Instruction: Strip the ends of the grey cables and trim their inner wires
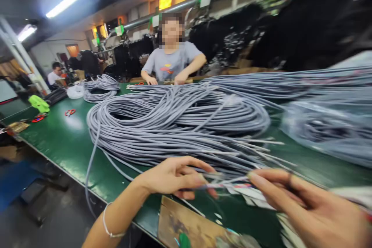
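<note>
My left hand [177,176] is curled round the end of a grey cable, just in front of the big coiled bundle of grey cables [139,124]. Thin coloured wires [241,185], with red and blue among them, stretch from it toward my right hand [302,197]. Thumb and forefinger of my right hand are pinched on the pale, stripped end of those wires; motion blur hides the detail. White scraps [258,197] lie beneath, beside the right fingers. A stained brown board [186,221] is on the table edge below my left hand.
Across the green table [61,135] a co-worker [174,62] handles things behind the cables. A plastic bag of cables [322,128] lies at right. Red-handled scissors [70,112] and a smaller cable coil [101,87] are at left. A blue stool [20,182] stands below.
</note>
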`<move>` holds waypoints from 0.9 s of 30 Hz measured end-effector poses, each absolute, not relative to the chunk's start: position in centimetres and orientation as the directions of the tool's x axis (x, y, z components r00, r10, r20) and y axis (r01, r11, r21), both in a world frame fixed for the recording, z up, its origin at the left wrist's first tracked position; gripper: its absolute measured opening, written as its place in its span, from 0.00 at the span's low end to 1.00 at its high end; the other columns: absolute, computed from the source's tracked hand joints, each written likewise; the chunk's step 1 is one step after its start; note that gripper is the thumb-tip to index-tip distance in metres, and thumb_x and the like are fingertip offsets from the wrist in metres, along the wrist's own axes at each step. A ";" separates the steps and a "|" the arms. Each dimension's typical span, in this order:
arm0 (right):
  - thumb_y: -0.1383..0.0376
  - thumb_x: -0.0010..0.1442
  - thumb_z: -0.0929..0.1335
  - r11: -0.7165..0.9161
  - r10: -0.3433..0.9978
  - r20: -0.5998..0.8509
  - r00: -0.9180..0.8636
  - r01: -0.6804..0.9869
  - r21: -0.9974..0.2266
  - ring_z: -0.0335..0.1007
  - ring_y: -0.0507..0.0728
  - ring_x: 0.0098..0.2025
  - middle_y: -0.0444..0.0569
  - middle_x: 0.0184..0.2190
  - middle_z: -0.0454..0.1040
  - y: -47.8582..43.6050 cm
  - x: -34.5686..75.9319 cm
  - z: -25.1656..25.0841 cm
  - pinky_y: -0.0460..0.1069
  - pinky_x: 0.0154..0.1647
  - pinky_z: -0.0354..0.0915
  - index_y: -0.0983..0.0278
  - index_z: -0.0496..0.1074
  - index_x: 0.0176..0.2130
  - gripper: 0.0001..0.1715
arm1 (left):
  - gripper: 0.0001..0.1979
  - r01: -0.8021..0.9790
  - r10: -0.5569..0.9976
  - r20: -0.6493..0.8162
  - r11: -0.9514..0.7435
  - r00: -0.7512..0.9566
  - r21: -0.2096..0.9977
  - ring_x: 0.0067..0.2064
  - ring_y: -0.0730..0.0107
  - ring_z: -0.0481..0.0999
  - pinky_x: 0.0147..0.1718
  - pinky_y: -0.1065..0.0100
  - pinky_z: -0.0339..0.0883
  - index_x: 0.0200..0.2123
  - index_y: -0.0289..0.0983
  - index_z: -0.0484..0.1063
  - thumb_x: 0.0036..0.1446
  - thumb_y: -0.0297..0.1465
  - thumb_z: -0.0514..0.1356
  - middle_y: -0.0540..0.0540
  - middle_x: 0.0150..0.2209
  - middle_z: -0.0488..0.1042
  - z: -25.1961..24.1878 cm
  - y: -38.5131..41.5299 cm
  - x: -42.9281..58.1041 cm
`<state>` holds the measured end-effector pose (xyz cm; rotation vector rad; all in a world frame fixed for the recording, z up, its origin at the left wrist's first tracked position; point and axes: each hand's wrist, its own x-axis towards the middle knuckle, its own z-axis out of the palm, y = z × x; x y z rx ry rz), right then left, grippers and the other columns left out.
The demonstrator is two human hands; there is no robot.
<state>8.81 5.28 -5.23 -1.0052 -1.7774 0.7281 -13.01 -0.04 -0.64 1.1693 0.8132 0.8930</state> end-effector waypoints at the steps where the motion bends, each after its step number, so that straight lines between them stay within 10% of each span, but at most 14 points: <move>1: 0.50 0.54 0.66 0.437 0.898 0.385 -0.213 0.320 -0.841 0.61 0.53 0.22 0.48 0.22 0.70 4.9 8.5 -4.2 0.47 0.20 0.58 0.59 0.72 0.28 0.16 | 0.36 -0.104 0.911 -0.105 0.159 0.398 0.982 0.17 0.86 0.58 0.15 0.78 0.52 0.46 0.32 0.71 0.37 0.49 0.68 0.48 0.27 0.72 -0.4 -0.1 -13.1; 11: 0.51 0.47 0.65 0.282 0.940 0.215 -0.266 0.248 -0.927 0.52 0.50 0.19 0.42 0.15 0.59 4.3 6.5 -0.8 0.46 0.20 0.51 0.63 0.67 0.20 0.18 | 0.22 -0.115 0.957 -0.071 0.107 0.283 0.988 0.15 0.88 0.54 0.14 0.79 0.44 0.32 0.33 0.66 0.42 0.43 0.68 0.52 0.22 0.68 0.0 0.0 -13.1; 22: 0.53 0.51 0.65 0.372 0.911 0.308 -0.273 0.226 -0.900 0.48 0.49 0.20 0.40 0.16 0.54 4.5 6.5 -1.1 0.46 0.19 0.47 0.63 0.65 0.23 0.17 | 0.07 0.412 0.955 0.018 -0.144 0.295 0.900 0.26 0.74 0.66 0.25 0.73 0.57 0.27 0.31 0.78 0.47 0.29 0.61 0.47 0.23 0.73 0.0 -0.6 -11.8; 27: 0.43 0.48 0.65 0.246 0.889 0.165 -0.427 0.141 -0.959 0.48 0.49 0.21 0.40 0.18 0.54 4.7 6.2 -0.9 0.45 0.20 0.48 0.63 0.63 0.23 0.26 | 0.12 0.204 0.979 0.112 -0.146 0.169 0.968 0.22 0.76 0.64 0.20 0.74 0.55 0.30 0.31 0.76 0.48 0.35 0.61 0.47 0.22 0.73 0.1 -0.5 -12.5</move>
